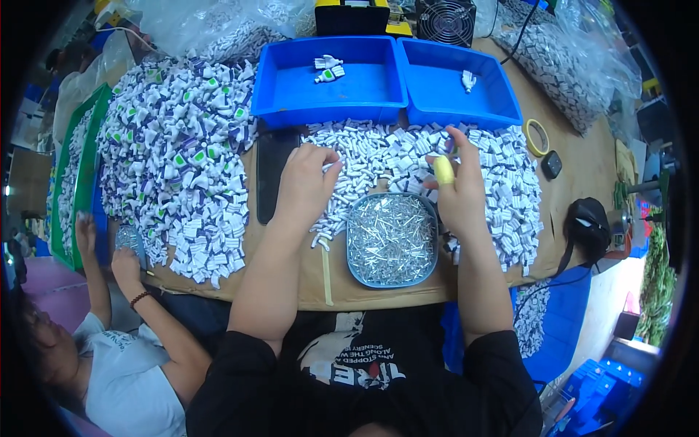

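My left hand (pixel 306 178) hovers palm down over the left end of a spread of small white plastic finger-like pieces (pixel 353 156). Its fingers are bent in and the thumb lies close to the index fingertip; whatever they pinch is too small to make out. Over the right part of the spread, where wider white and purple pieces (pixel 510 197) lie, my right hand (pixel 462 189) has its fingers apart. A yellow wrap (pixel 443 169) covers one of its digits. Between and below the hands stands a grey-blue tray (pixel 350 255) full of shiny metal pins (pixel 389 237).
Two blue bins (pixel 331 109) (pixel 466 115) at the back hold a few hand-shaped pieces. A large heap of white, purple and green pieces (pixel 175 153) lies left, beside a dark phone (pixel 268 175). Yellow tape (pixel 536 138) and a black pouch (pixel 588 222) lie right. A co-worker (pixel 131 364) sits at left.
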`<state>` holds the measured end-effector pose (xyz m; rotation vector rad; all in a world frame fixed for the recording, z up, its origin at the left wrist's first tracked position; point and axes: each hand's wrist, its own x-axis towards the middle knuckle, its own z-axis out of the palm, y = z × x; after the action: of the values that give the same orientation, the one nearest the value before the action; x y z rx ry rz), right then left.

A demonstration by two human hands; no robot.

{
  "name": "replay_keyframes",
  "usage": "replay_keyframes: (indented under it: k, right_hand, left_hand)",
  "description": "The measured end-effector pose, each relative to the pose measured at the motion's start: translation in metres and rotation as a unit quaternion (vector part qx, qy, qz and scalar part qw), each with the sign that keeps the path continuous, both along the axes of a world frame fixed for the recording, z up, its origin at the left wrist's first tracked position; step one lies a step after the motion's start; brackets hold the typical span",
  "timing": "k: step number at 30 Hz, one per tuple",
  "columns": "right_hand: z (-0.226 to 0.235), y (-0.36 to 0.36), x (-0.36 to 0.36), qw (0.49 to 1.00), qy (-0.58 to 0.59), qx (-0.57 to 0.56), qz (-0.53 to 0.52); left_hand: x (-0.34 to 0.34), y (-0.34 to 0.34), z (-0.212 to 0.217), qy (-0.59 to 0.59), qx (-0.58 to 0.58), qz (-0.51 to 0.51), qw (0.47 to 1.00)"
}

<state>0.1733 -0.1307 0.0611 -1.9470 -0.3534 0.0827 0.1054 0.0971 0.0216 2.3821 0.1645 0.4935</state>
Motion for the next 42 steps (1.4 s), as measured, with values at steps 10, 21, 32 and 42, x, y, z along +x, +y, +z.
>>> replay_keyframes:
  k: [10, 21, 32, 42]
  right_hand:
    - [-0.005, 0.002, 0.009, 0.957, -0.188, -0.21, 0.068]
    - [0.03, 0.033, -0.017, 0.935, 0.089, 0.274, 0.207]
    - [-0.001, 0.03, -0.04, 0.952, 0.124, 0.158, 0.232]
    - [-0.001, 0.029, -0.038, 0.951, 0.128, 0.146, 0.242]
  left_hand:
    - [0.003, -0.002, 0.003, -0.07, -0.111, -0.01, 0.991]
    - [-0.008, -0.029, 0.015, 0.033, -0.753, -0.078, 0.652]
    - [-0.009, -0.038, 0.01, 0.022, -0.755, -0.072, 0.651]
    - [-0.015, -0.042, 0.023, 0.007, -0.675, -0.078, 0.733]
